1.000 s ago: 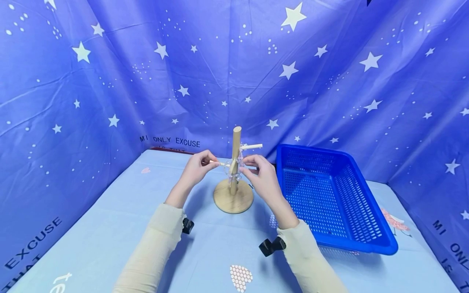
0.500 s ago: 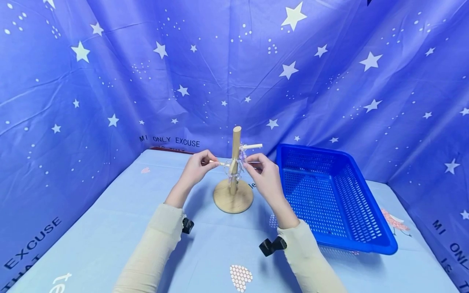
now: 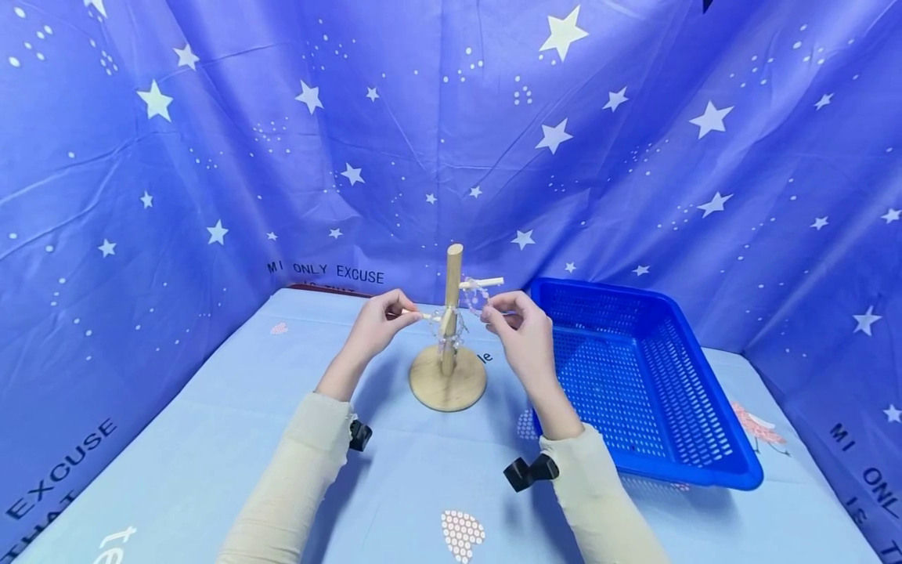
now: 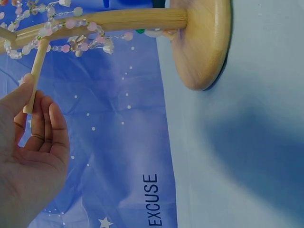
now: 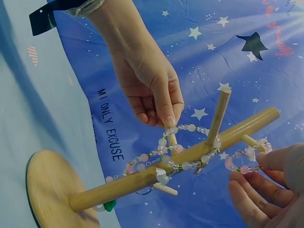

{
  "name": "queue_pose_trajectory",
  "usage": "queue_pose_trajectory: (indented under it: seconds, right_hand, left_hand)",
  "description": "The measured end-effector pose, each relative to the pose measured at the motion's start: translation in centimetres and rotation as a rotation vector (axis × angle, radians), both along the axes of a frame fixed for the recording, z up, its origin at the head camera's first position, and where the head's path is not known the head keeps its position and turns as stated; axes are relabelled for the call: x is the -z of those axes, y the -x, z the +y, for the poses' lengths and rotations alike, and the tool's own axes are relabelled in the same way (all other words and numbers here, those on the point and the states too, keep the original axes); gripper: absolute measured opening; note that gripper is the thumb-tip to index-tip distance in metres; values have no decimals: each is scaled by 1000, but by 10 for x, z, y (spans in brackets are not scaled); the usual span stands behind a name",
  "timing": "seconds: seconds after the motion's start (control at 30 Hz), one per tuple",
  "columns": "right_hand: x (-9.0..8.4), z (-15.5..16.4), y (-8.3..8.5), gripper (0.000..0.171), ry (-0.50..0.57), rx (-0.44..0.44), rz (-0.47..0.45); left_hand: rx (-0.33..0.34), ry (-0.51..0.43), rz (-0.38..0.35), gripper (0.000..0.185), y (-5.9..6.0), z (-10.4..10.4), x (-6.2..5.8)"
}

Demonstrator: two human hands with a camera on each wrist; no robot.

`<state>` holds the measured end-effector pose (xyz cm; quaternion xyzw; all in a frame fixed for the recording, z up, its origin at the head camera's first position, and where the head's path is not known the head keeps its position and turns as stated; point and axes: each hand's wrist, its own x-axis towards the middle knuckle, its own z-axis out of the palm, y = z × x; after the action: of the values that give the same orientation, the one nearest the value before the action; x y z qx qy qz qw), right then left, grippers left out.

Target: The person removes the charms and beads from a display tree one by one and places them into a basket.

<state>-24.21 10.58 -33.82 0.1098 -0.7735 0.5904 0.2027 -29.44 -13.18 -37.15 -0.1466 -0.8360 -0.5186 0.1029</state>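
Observation:
A wooden stand with side pegs (image 3: 455, 270) rises from a round base (image 3: 433, 381) in the head view. My left hand (image 3: 377, 325) pinches the end of its left peg (image 4: 37, 71) between thumb and fingers. Around that peg and the post hangs a bracelet of clear and pink beads (image 4: 71, 23), with small charms. On the right, my right hand (image 3: 523, 337) pinches the lower part of another beaded bracelet (image 5: 244, 169), which loops over the upper right peg (image 3: 491, 281). A green piece (image 5: 110, 205) shows behind the lower post in the right wrist view.
A blue perforated basket (image 3: 683, 471) stands right of the stand, close beside my right hand and forearm. Light blue cloth (image 3: 395, 486) covers the table. Starry blue curtains (image 3: 423, 141) enclose its back and sides.
My right hand has moved right, away from the post, drawing its bracelet outward along the upper right peg. The left hand stays on its peg.

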Motion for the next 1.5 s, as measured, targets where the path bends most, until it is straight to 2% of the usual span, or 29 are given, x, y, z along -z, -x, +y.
queue_pose_trajectory:
  seconds: [0.83,1.23,1.5]
  right_hand:
    - [-11,26,0,18,130,25,43]
    - [-11,41,0,18,145,57,56]
    - [-8,53,0,18,104,84,55]
  left_hand:
    - [7,-3,-3,11,0,0,0]
    - [-3,-2,-2,11,0,0,1]
    - [-1,-9,-6,11,0,0,2]
